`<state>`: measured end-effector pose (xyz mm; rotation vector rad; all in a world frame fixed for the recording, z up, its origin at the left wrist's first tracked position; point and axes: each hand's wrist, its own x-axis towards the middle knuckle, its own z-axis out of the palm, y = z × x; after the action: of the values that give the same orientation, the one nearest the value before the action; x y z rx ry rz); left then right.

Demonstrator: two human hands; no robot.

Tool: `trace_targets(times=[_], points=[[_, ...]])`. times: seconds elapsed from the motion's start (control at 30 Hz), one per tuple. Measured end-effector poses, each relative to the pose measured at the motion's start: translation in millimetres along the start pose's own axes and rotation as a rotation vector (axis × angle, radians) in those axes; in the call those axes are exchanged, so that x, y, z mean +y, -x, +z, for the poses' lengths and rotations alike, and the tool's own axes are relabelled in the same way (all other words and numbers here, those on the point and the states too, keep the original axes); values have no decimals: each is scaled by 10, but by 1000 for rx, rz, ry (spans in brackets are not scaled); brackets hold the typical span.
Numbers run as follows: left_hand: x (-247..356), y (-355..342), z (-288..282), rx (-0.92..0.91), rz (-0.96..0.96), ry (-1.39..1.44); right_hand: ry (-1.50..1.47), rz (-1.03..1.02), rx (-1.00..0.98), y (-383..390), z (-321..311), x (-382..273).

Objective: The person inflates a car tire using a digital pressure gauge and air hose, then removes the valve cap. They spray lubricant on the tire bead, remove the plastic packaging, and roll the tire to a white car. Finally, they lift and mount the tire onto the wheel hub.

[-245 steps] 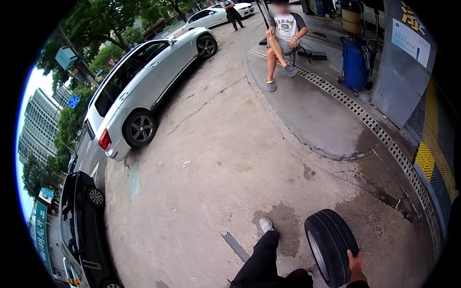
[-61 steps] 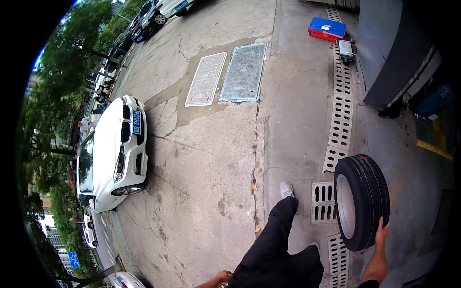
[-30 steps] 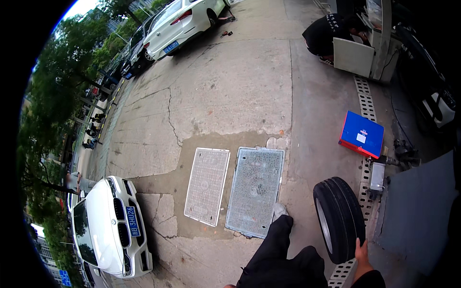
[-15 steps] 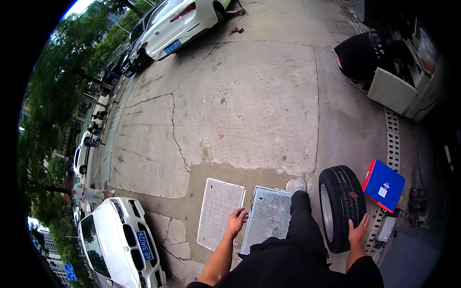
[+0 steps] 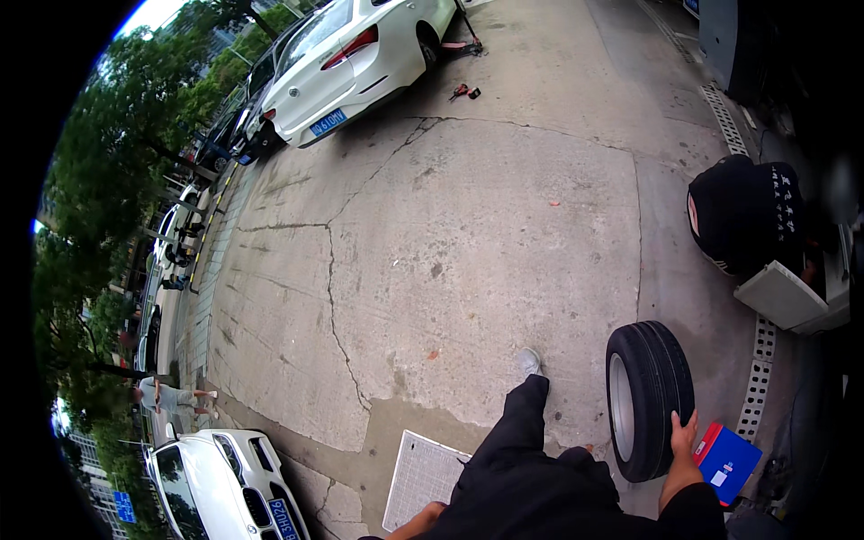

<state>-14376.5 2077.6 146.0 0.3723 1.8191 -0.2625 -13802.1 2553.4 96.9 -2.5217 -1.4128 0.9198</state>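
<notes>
A car wheel (image 5: 652, 400) with a black tyre and a silver rim stands upright on its tread on the concrete, to the right of my legs. My right hand (image 5: 684, 439) rests against the near right part of the tread, with fingers stretched out and not wrapped round it. Low in the picture, by my dark clothing, my left forearm (image 5: 420, 520) shows in part. The fingers of my left hand are hidden.
A blue and red box (image 5: 723, 463) lies right of the wheel. Ahead on the right, a person in black (image 5: 742, 216) bends by a pale open cabinet (image 5: 783, 297). White cars stand far left (image 5: 337, 72) and near left (image 5: 225, 481). A perforated drain strip (image 5: 756, 387) runs along the right.
I have stepped forward, and the wheel has rolled ahead with my right hand against it. The box, the crouching person and the near car now sit lower in view. My left hand has dropped back.
</notes>
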Motion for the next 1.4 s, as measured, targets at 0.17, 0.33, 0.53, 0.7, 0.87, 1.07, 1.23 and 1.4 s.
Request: trace_targets(times=[0.17,0.33,0.53,0.7,0.87,1.07,1.23,1.4], points=[[2072,-915,-2210,71,275,-331,240,118,96,-1234,-133,-1441],[4287,-1314,-4531,377,462,376,83,-73,57,-2805,45,-3795],[6409,-1966,-6191,219,449,293,-14,-97,458,-3925,491,-4982],[6734,-2597,-6958,175,232,244,-346,388,-253,-4093,971,-5044],[7104,-2742,-7852,186,115,172,-149,213,-21,-5242,1137,-7422],[8079,-3617,-9053,78,82,26,161,-94,-212,-7102,1179,-10764],[9199,-4533,-10503,157,170,71,-169,19,-91,-7924,1547,-11750],[11455,-4675,-12277,314,272,262,-64,68,-97,-8788,1575,-12273]])
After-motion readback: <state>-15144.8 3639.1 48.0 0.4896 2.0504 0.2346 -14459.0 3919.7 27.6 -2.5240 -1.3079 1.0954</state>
